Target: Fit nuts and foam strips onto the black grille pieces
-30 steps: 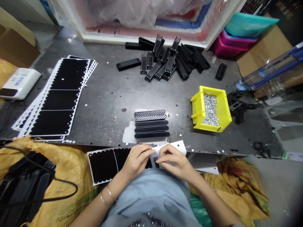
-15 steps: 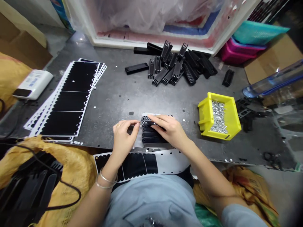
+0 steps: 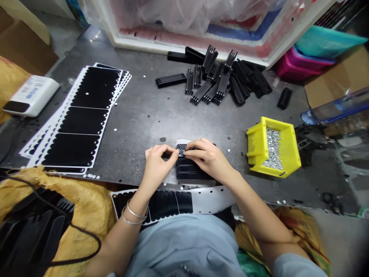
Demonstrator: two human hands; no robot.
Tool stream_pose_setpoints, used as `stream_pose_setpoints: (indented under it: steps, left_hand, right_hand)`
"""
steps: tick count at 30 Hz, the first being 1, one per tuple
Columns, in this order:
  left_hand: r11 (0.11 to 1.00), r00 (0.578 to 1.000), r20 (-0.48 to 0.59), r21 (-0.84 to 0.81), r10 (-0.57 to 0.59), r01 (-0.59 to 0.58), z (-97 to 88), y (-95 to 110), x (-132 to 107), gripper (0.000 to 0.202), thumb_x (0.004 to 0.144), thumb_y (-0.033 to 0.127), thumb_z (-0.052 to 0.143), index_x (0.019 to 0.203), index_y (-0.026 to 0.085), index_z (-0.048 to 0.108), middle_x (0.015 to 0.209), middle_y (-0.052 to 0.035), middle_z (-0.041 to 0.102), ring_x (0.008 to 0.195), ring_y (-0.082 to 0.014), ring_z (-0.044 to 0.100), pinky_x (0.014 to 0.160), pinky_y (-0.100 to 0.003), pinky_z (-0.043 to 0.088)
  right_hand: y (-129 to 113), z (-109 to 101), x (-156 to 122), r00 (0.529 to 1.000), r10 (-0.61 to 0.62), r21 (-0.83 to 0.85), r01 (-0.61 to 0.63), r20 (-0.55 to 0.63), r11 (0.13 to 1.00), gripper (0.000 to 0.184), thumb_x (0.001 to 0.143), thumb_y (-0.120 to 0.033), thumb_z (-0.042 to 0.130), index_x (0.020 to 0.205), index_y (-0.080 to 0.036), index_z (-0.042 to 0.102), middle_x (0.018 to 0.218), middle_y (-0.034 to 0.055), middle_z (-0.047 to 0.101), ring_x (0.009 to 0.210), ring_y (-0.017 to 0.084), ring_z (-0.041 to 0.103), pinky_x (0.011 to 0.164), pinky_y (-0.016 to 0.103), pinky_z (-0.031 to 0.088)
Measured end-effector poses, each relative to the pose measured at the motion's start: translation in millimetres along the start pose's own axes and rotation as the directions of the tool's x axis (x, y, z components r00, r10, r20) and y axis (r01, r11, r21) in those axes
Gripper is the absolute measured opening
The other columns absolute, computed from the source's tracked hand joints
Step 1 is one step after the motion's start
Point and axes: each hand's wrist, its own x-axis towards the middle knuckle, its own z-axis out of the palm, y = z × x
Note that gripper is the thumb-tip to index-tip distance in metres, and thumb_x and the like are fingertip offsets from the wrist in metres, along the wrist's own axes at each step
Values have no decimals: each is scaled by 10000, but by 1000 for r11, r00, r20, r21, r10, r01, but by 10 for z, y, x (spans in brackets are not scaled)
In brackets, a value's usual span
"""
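Several black plastic bars (image 3: pixel 190 176) lie side by side in a row near the table's front edge, some with a honeycomb-patterned face. My left hand (image 3: pixel 160 161) is at the row's left end, thumb and forefinger pinched together against the end of one bar. Anything between those fingertips is too small to make out. From the other side my right hand (image 3: pixel 211 159) reaches over the row, its thumb and fingers closed on a black plastic bar (image 3: pixel 181 153). The right hand hides most of the upper bars.
A yellow bin (image 3: pixel 291 148) of small silvery metal pieces stands to the right. Loose black parts (image 3: pixel 221 80) are heaped at the back. Black-and-white sticker sheets (image 3: pixel 77 119) lie left, near a white device (image 3: pixel 34 94). An open yellow sack (image 3: pixel 95 204) is at the front left.
My left fingertips have moved right, onto the end of the bar. The right thumb and forefinger have drawn closer together at the same bar. The whole view has shifted slightly.
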Motion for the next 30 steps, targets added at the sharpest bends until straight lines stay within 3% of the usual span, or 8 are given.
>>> stream_pose_setpoints:
  steps: [4,8,14,18,21,24,27,30]
  left_hand:
    - [1000,1000,17,-9,8,-8,-6,-16,25,163,893,308,680,744,241,690,787,14,740,818,-206,659,929,-404,451]
    - [999,1000,30,-43,9,-8,-7,-43,18,174,898,315,672,741,239,680,784,12,732,807,-206,654,905,-399,456]
    - [999,999,44,-37,6,-5,-4,-52,54,189,905,336,658,745,237,674,797,8,738,825,-204,650,892,-382,465]
    - [1000,1000,15,6,27,-27,-27,-7,18,179,913,332,666,762,238,682,808,10,749,824,-204,656,932,-399,454]
    - [989,984,-104,57,143,-138,-53,41,-223,137,960,310,646,855,245,703,836,10,751,836,-195,652,940,-391,447]
    - [959,950,-137,-5,279,-282,-54,50,-586,103,998,240,613,936,243,695,859,0,743,827,-176,646,840,-334,483]
    - [928,931,-79,-81,357,-363,-30,14,-879,130,987,140,608,1006,242,688,911,-8,745,849,-167,666,820,-315,501]
    - [915,920,-34,-95,391,-393,25,-46,-1026,208,984,102,594,1102,249,681,982,-29,743,927,-180,683,849,-325,515]
  right_hand:
    - [28,-227,-176,991,132,-2,-132,-14,991,206,1008,-270,634,1162,-225,763,1108,99,711,970,228,653,852,405,559]
    - [168,-390,-402,943,320,155,-304,-91,940,132,984,-272,663,1046,-228,771,955,49,730,806,176,662,719,332,541]
    - [276,-361,-457,946,303,211,-274,-118,938,151,971,-261,646,977,-226,793,893,43,737,771,167,668,696,326,540]
    - [98,-347,-541,939,229,-24,-243,-257,970,202,1004,-238,593,1068,-251,784,909,59,650,755,178,619,689,348,543]
    - [-238,-208,-736,926,185,-44,-211,-329,976,243,1022,-186,563,1184,-257,728,906,65,616,795,190,625,704,342,560]
    - [-536,97,-957,984,132,25,-129,-122,991,235,1032,-199,561,1233,-211,680,957,82,650,811,185,649,694,311,581]
    - [-607,399,-1094,995,38,-89,-47,-96,995,253,1046,-179,506,1233,-171,677,979,118,680,802,202,640,666,334,576]
    - [-532,489,-1153,987,-55,-50,48,-151,998,259,1028,-121,512,1176,-201,709,1024,116,697,821,190,635,695,334,573]
